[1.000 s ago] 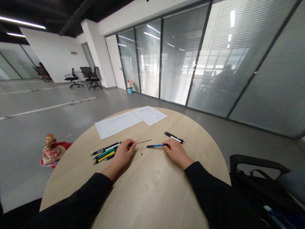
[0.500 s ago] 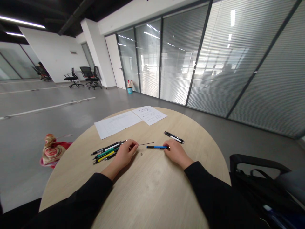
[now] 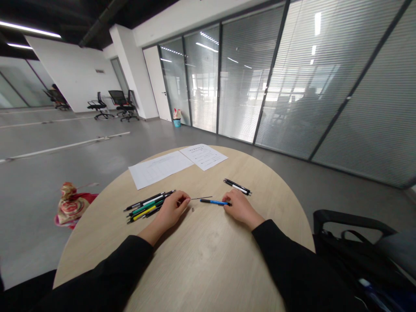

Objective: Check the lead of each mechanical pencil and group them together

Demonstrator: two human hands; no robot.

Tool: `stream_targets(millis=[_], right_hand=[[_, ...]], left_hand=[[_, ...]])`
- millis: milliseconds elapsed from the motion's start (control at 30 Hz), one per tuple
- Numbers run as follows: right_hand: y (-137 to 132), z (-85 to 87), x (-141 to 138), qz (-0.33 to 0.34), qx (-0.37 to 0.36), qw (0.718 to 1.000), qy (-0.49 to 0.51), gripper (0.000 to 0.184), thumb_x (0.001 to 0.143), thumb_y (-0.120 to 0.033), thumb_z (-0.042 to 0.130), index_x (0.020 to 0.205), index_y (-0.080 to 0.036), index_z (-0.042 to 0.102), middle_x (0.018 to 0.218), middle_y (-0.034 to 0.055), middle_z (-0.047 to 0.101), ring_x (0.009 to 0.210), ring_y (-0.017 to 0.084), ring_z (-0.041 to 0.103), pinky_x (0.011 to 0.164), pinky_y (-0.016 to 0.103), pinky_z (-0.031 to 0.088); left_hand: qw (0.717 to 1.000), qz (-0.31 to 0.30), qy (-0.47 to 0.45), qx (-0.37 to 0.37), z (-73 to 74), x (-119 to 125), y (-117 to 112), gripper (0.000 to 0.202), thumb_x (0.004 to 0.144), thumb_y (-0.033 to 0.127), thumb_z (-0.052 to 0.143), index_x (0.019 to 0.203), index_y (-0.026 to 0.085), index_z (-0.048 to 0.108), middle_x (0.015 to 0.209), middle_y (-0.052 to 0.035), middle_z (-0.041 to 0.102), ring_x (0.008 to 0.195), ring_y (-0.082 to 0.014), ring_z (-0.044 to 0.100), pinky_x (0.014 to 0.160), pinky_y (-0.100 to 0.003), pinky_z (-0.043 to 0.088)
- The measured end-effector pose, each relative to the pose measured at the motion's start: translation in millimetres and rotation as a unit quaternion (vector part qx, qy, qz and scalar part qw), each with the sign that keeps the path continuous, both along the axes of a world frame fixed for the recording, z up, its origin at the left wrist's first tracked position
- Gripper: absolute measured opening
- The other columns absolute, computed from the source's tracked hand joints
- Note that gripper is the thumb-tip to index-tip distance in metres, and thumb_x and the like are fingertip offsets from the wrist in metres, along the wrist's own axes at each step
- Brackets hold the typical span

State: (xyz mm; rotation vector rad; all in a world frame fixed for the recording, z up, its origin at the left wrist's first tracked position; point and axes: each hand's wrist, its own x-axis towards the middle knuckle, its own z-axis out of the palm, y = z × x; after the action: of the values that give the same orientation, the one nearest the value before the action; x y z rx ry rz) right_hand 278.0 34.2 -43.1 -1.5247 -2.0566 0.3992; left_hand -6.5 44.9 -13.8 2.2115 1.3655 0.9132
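Note:
Between the thumb and fingers of my left hand (image 3: 173, 209) is a thin dark pen refill (image 3: 202, 198), pointing right. My right hand (image 3: 238, 205) pinches the right end of a blue pen (image 3: 214, 202) whose black end points left. The refill's free end lies just above the pen's black end, close to it; whether they touch I cannot tell. A small grey piece (image 3: 193, 209) lies on the table below the refill. Several pens, among them a green pen (image 3: 148, 206) and a yellow pen (image 3: 143, 213), lie left of my left hand, partly covered by it.
Black and white pens (image 3: 237, 186) lie beyond my right hand. Two printed sheets (image 3: 159, 168) rest near the far edge of the round wooden table (image 3: 208, 268). A chair (image 3: 354, 221) with a dark bag stands at the right; a red and gold bag (image 3: 69, 206) is on the left.
The refill's tip has shifted slightly right and down with my left hand. The blue pen has tilted a little, its right end lower. The other pens have not moved.

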Motion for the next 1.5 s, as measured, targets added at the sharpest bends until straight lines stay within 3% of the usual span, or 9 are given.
stream_targets(millis=[200,400,900,1200,1500], right_hand=[[-1.5,2.4,-0.7,0.004,0.002,1.000,0.005,0.013,0.078,-0.012,0.068,0.089,-0.018,0.071,0.094,0.0063,0.064,0.094,0.021,0.057,0.088,0.032,0.042],[-7.1,11.9,-7.0,0.028,0.061,0.996,0.052,0.009,0.084,-0.015,0.068,0.093,-0.017,0.068,0.097,0.0066,0.065,0.097,0.021,0.057,0.092,0.034,0.042],[-13.0,17.8,-16.9,0.071,0.083,0.993,0.047,0.010,0.083,-0.008,0.068,0.078,-0.016,0.070,0.090,0.0049,0.062,0.093,0.019,0.054,0.087,0.032,0.042],[-14.4,18.3,-16.1,0.048,0.078,0.996,0.000,0.013,0.082,-0.008,0.064,0.075,-0.016,0.069,0.090,0.0064,0.061,0.093,0.020,0.052,0.087,0.032,0.043],[-15.0,16.8,-16.7,0.037,0.070,0.996,-0.047,0.013,0.079,-0.007,0.064,0.072,-0.017,0.069,0.088,0.0068,0.060,0.093,0.021,0.051,0.085,0.032,0.041]], left_hand=[[1.000,-0.007,0.007,-0.009,0.5,0.2,-0.5,0.025,0.092,0.040,0.053,0.085,0.019,0.065,0.081,-0.0041,0.067,0.074,-0.0197,0.061,0.068,-0.032,0.048],[0.999,-0.036,0.017,0.002,1.6,1.3,-3.3,0.024,0.094,0.038,0.052,0.086,0.019,0.065,0.081,-0.0036,0.066,0.073,-0.0191,0.059,0.067,-0.031,0.046],[0.998,-0.065,0.020,0.017,7.3,6.2,-9.9,0.021,0.094,0.033,0.053,0.087,0.018,0.065,0.079,-0.0029,0.064,0.071,-0.0177,0.057,0.065,-0.029,0.044],[0.999,-0.012,0.038,0.035,2.1,0.7,-1.3,0.020,0.093,0.032,0.050,0.085,0.019,0.062,0.080,-0.0035,0.064,0.070,-0.0184,0.057,0.067,-0.031,0.046],[0.986,0.024,0.146,0.071,1.0,-2.4,0.3,0.015,0.091,0.027,0.050,0.082,0.020,0.059,0.085,-0.0059,0.063,0.078,-0.0223,0.060,0.071,-0.034,0.045]])
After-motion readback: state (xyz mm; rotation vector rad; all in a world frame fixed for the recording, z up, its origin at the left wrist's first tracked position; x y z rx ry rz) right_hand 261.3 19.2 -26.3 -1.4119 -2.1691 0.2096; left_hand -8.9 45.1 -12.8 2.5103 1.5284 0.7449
